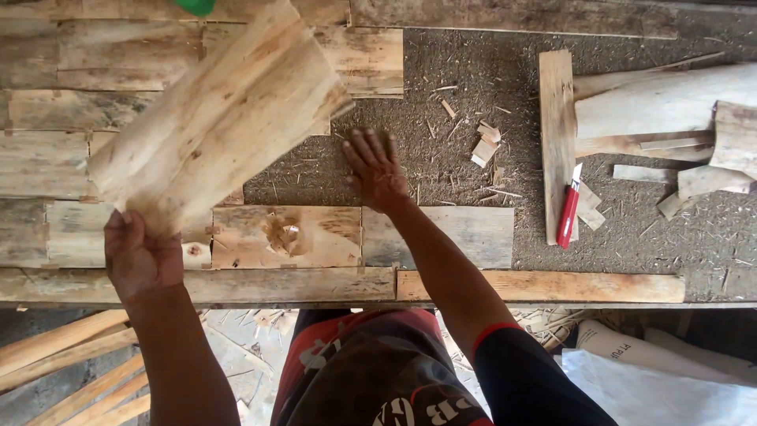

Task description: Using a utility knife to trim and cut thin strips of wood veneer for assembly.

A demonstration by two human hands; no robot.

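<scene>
Over the tabletop [473, 102], left hand [142, 256] clamps the wood slab [217, 118] by its near end; stiff, light-looking, splintery. Right hand [377, 170] presses flat, fingers spread.

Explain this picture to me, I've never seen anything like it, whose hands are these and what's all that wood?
The one picture comes from a camera worn on a person's head, looking down at their own two bare hands over a workbench strewn with chips and sawdust. The left hand holds up a wide wooden board by its end. The right hand lies flat and open on the bench, holding nothing. Flat wood pieces are laid side by side along the near edge. To the right lie a plank, a red utility knife and rough offcuts.
</scene>
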